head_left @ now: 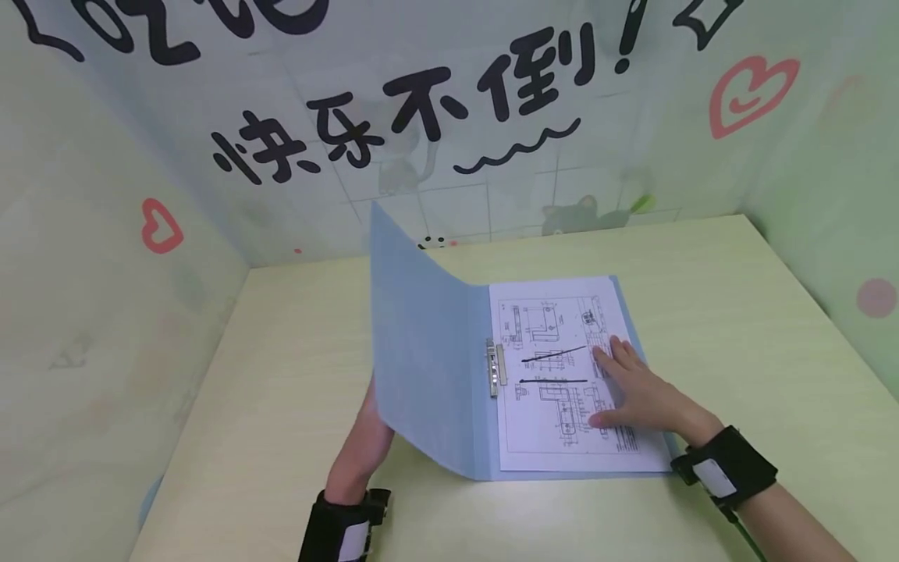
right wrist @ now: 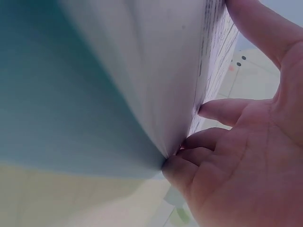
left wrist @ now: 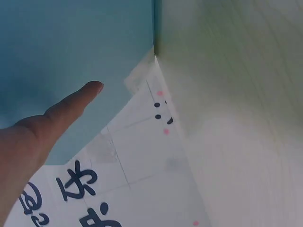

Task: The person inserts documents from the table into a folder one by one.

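A light blue folder (head_left: 430, 355) lies opened on the table, its left cover standing up at a steep tilt. My left hand (head_left: 368, 433) is behind that cover, mostly hidden in the head view. The left wrist view shows one straight finger (left wrist: 64, 111) lying along the cover's outer face. On the folder's right side is a stack of white sheets (head_left: 516, 449) with printed technical drawings and two dark drawn lines. A metal clip (head_left: 495, 367) sits at their left edge. My right hand (head_left: 642, 394) rests on the sheets' right part, fingers spread.
The pale wooden table (head_left: 295, 375) extends around the folder. A lettered wall (head_left: 449, 203) stands behind it, with side panels at left (head_left: 98, 375) and right (head_left: 836, 226). Both wrists wear black bands, and a green cable runs from the right band (head_left: 733, 468).
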{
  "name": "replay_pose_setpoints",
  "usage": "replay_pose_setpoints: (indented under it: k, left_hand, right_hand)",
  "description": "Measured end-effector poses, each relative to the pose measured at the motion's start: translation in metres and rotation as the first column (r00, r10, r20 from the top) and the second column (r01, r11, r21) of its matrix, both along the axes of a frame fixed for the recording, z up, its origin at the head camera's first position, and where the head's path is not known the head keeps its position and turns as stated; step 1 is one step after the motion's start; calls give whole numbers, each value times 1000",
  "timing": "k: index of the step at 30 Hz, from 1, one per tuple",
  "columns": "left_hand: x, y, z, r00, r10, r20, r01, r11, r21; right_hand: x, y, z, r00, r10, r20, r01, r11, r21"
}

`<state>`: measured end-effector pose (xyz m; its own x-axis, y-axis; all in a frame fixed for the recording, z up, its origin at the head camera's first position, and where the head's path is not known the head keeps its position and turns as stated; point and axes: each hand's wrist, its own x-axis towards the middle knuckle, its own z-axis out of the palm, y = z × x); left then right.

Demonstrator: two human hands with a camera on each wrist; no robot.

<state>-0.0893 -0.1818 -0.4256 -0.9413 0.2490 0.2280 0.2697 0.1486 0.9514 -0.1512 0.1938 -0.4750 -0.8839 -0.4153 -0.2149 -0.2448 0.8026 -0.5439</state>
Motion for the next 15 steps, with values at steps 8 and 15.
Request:
replay_pose_setpoints:
  k: [8,15]
  left_hand:
    - [-11,47,-8,998,-59,19,62,972,-226]
    - [-10,71,-14,997,-65,39,75,889,-451]
  right_hand:
    - [2,-1,0,1000,-9,7,9,1000,-20]
    - [3,2,-6,1000,-3,13,4,997,-74]
